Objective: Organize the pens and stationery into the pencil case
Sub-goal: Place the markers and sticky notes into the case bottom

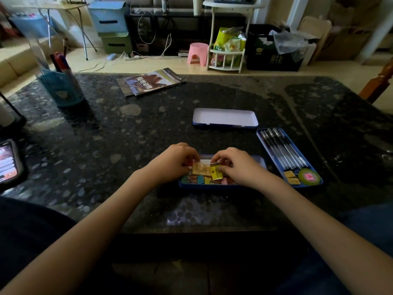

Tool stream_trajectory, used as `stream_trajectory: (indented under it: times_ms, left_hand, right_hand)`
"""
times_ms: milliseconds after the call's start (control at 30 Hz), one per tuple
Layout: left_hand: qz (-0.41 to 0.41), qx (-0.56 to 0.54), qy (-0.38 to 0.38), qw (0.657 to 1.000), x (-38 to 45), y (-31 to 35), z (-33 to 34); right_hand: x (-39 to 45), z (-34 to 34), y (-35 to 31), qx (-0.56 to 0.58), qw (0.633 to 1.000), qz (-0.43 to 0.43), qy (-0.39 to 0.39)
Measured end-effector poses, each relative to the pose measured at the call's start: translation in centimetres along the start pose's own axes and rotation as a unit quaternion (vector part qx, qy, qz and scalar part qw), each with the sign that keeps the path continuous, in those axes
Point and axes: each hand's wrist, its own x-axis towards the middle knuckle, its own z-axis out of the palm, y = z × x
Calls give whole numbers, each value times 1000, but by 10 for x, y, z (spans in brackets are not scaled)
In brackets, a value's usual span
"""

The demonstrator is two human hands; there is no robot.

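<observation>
From the head view, both arms are reaching forward over a dark speckled surface [85,145] toward a blue pencil case tray [260,161] lying just in front of the person. The left hand [174,160] is hovering over the tray's left half with its fingers curled down, pinching the left edge of a small clear packet of yellow pieces [201,168]. The right hand [236,165] is sitting over the tray's right half, its fingertips pinching a small yellow labelled packet [217,172] that is overlapping the first one. Below the packets, colourful binder clips [194,179] are lying loose in the near part of the tray. To the right, a second blue tray [259,136] is lying at an angle, well apart from the hands; it is holding a row of pens [282,149] side by side, two small yellow packets [291,177] at its near end, and a green round tape roll [308,177] just beside them. Farther back, the case's lid [225,117] is lying upturned with its white inside showing. At the far left a blue pen holder [61,88] is standing upright with markers in it, a magazine [151,81] is lying flat near the far edge, and a phone [8,162] is resting at the left edge with its screen lit.
</observation>
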Motion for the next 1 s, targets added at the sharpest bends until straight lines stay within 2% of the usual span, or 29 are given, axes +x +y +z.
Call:
stream_trajectory:
  times_ms: [400,633,867,1000]
  left_hand:
    - [-8,5,13,1000,1,1,-1]
    - [1,70,8,997,2,3,0]
    - [-10,16,10,1000,1,-2,-3]
    - [-11,-10,19,1000,0,-5,-7]
  right_hand:
    - [-3,-1,-2,-5,1000,-9,3]
    - [-3,-2,-3,3,1000,-13,13]
    - [-2,-3,4,9,1000,-17,4]
    - [1,-3,8,3,1000,-14,24]
